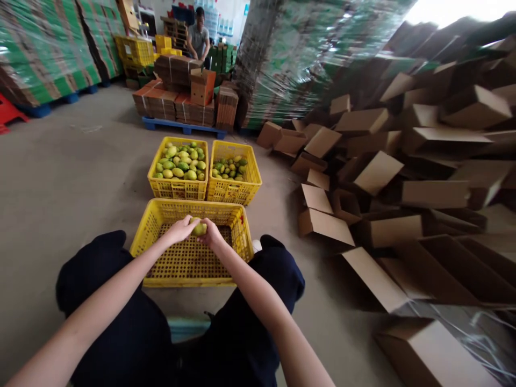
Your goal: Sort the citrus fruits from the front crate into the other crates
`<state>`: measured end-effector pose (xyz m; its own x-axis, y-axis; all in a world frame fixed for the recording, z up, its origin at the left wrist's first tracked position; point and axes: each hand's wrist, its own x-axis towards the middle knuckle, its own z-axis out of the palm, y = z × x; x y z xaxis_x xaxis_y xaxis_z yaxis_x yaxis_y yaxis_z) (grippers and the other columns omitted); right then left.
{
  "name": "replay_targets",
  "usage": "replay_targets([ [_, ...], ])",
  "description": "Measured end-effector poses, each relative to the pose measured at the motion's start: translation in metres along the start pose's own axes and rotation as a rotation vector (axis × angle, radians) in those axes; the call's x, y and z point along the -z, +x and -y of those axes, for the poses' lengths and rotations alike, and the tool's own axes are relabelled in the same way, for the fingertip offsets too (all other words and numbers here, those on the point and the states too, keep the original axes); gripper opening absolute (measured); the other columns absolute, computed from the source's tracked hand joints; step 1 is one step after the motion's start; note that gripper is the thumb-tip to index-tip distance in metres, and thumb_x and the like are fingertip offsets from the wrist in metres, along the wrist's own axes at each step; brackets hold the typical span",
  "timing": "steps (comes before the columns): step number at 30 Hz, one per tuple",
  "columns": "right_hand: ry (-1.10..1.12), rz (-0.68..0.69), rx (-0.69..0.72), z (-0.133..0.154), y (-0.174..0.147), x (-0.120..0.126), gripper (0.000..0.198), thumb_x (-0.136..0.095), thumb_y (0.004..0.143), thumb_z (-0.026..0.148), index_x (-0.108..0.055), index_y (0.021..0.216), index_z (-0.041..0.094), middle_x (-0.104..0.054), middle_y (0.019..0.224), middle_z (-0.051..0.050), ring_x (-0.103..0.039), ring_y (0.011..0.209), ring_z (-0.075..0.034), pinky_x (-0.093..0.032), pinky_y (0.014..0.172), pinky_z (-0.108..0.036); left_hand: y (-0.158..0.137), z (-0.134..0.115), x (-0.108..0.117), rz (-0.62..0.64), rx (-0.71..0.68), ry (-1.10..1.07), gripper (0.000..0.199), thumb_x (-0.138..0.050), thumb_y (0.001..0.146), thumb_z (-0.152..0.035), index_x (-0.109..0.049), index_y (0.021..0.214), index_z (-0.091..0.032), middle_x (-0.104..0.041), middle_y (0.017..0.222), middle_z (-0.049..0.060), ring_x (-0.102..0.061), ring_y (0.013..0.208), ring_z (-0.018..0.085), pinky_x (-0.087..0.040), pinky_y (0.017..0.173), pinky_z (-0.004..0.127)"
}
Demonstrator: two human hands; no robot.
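Note:
Both my hands meet over the large yellow crate [237, 279], which stands on the floor between my knees. My left hand [180, 230] grips a yellow-green mango [199, 229] from its left side. The fingers of my right hand [211, 235] close on the same fruit from the right. Beneath the hands the crate's perforated floor shows, with no fruit visible on it. Just beyond stands a yellow crate [177, 189] heaped with green and yellow mangoes [183, 164]. Beside it, a second yellow crate [234, 191] holds fewer, mostly greener mangoes [229, 169].
Opened cardboard boxes [374, 172] lie in a large pile on the right. A blue pallet [185, 127] behind the crates bears bundled flat cartons [177, 105]. Film-wrapped stacks [290, 64] rise behind. A person [198, 40] stands at the back.

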<state>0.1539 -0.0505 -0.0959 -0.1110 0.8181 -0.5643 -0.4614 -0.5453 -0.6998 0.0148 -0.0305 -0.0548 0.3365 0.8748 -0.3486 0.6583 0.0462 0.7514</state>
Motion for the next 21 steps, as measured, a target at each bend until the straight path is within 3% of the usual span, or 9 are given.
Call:
replay_targets([
  [3, 0.016, -0.075, -0.028, 0.003, -0.001, 0.001, 0.017, -0.05, 0.088, 0.034, -0.054, 0.092, 0.017, -0.05, 0.049, 0.006, -0.044, 0.032, -0.01, -0.039, 0.031, -0.02, 0.0, -0.001, -0.002, 0.008, -0.025, -0.075, 0.04, -0.055, 0.087, -0.055, -0.056, 0.106, -0.019, -0.072, 0.091, 0.008, -0.064, 0.06, 0.02, -0.048, 0.064, 0.03],
  [6, 0.028, -0.123, -0.018, 0.005, -0.003, 0.0, 0.015, -0.052, 0.087, 0.032, -0.054, 0.088, 0.017, -0.05, 0.049, 0.006, -0.043, 0.032, -0.01, -0.04, 0.032, -0.02, 0.002, -0.001, -0.003, 0.009, 0.056, -0.151, 0.044, -0.06, 0.084, -0.055, -0.056, 0.105, -0.017, -0.072, 0.103, 0.012, -0.066, 0.067, 0.02, -0.049, 0.061, 0.028],
  [10, 0.044, -0.168, 0.053, 0.004, -0.003, -0.002, 0.015, -0.062, 0.081, 0.027, -0.052, 0.089, 0.018, -0.052, 0.052, 0.006, -0.047, 0.034, -0.01, -0.041, 0.034, -0.02, 0.007, -0.001, -0.005, -0.01, 0.127, -0.217, 0.038, -0.065, 0.082, -0.052, -0.058, 0.096, -0.017, -0.072, 0.092, 0.01, -0.067, 0.07, 0.021, -0.05, 0.061, 0.027],
  [13, 0.063, -0.171, 0.141, 0.005, -0.006, -0.005, 0.023, -0.068, 0.079, 0.028, -0.049, 0.089, 0.021, -0.054, 0.056, 0.007, -0.052, 0.037, -0.009, -0.044, 0.037, -0.019, 0.012, -0.002, -0.008, -0.004, 0.15, -0.414, 0.034, -0.067, 0.083, -0.045, -0.055, 0.098, -0.017, -0.07, 0.081, 0.005, -0.066, 0.06, 0.018, -0.05, 0.057, 0.027],
  [17, 0.079, -0.138, 0.239, 0.006, -0.015, -0.01, 0.031, -0.066, 0.081, 0.046, -0.045, 0.085, 0.024, -0.056, 0.064, 0.008, -0.054, 0.038, -0.007, -0.042, 0.039, -0.019, 0.019, 0.0, -0.011, -0.029, 0.159, -0.528, 0.044, -0.062, 0.086, -0.056, -0.053, 0.102, -0.016, -0.06, 0.059, -0.002, -0.055, 0.042, 0.013, -0.041, 0.045, 0.023],
  [21, 0.038, -0.1, 0.229, 0.008, -0.019, -0.012, 0.04, -0.059, 0.083, 0.06, -0.045, 0.078, 0.023, -0.054, 0.059, 0.009, -0.051, 0.035, -0.007, -0.036, 0.035, -0.019, 0.022, 0.004, -0.01, -0.074, 0.025, -0.582, 0.054, -0.057, 0.082, -0.07, -0.057, 0.088, -0.016, -0.055, 0.056, -0.003, -0.045, 0.039, 0.009, -0.033, 0.039, 0.021],
])
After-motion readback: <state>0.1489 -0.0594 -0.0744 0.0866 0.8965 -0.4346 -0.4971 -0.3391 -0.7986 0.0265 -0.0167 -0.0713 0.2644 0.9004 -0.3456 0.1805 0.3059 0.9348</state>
